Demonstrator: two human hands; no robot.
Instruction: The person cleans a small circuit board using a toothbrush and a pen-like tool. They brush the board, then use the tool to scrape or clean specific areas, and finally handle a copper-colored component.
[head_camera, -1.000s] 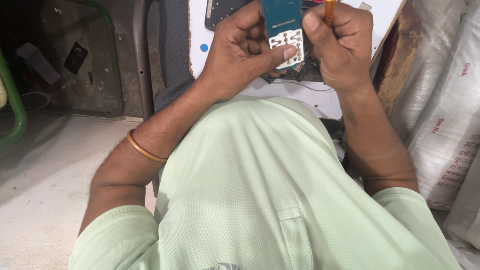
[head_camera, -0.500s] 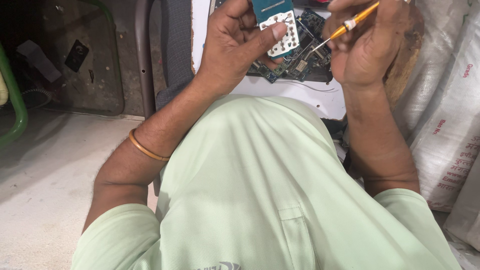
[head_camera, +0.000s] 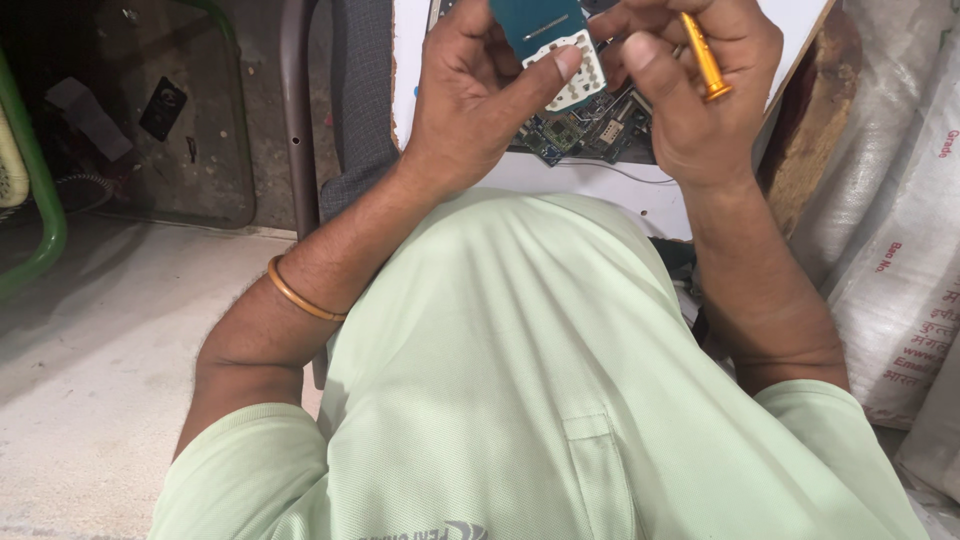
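Note:
My left hand (head_camera: 480, 90) grips a small teal circuit board with a white keypad sheet (head_camera: 560, 55), thumb pressed across the keypad. My right hand (head_camera: 690, 90) is closed around an orange-handled screwdriver (head_camera: 703, 55); its fingertips touch the board's right edge. The tool's tip is hidden behind my fingers. Both hands hover over a white board (head_camera: 580, 185) where several dark circuit boards (head_camera: 585, 130) lie.
A gold bangle (head_camera: 300, 292) circles my left forearm, and my light green shirt (head_camera: 520, 400) fills the lower view. White woven sacks (head_camera: 900, 280) stand at the right. A metal chair leg (head_camera: 296, 110) and a green pipe (head_camera: 40, 220) are at the left on the concrete floor.
My right hand has swung back in toward the board, turning the screwdriver so its handle points up. My left hand has kept hold of the keypad board.

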